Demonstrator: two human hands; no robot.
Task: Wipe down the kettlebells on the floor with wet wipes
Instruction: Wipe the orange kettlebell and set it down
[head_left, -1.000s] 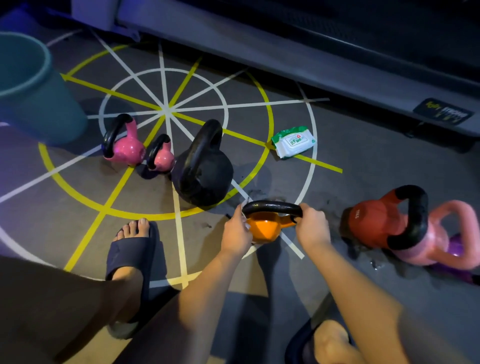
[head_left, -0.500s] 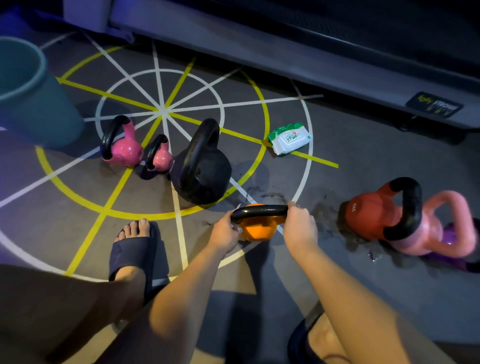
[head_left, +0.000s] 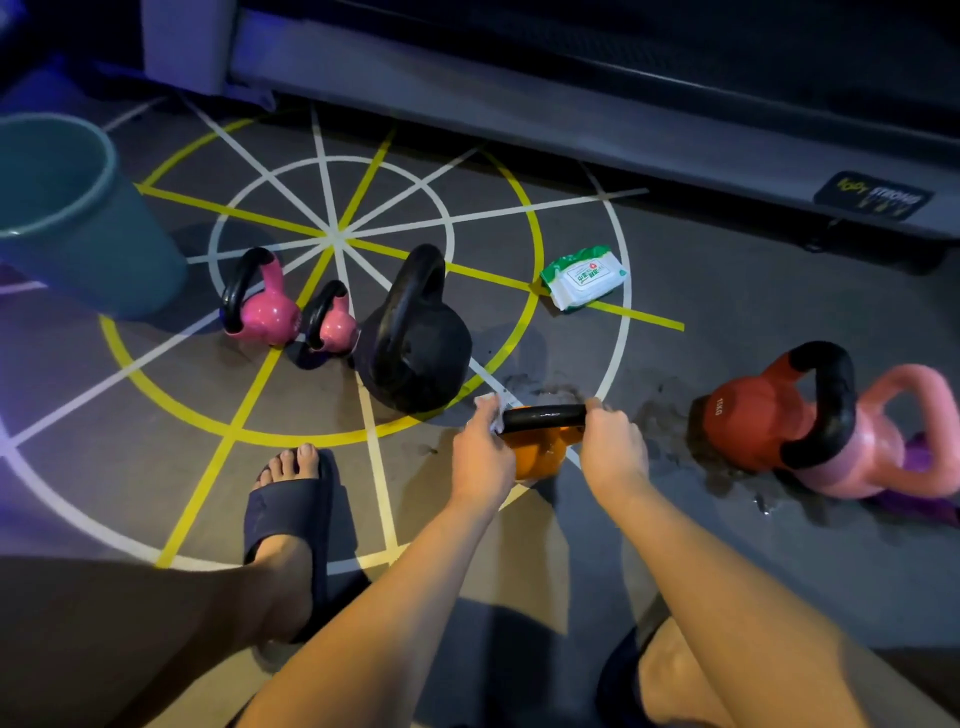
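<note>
Head view, first voice: what's new at the orange kettlebell (head_left: 540, 457), just right of the black kettlebell (head_left: 415, 353), nearer the person?
Second voice: The left hand (head_left: 480, 452) now pinches the wipe (head_left: 493, 413) round the handle's left end (more white shows than before). The right hand (head_left: 613, 447) grips the other end. I'd judge the handle-wiping is underway.

Orange kettlebell (head_left: 540, 457) upright; white wipe (head_left: 487, 401) on handle.
</note>
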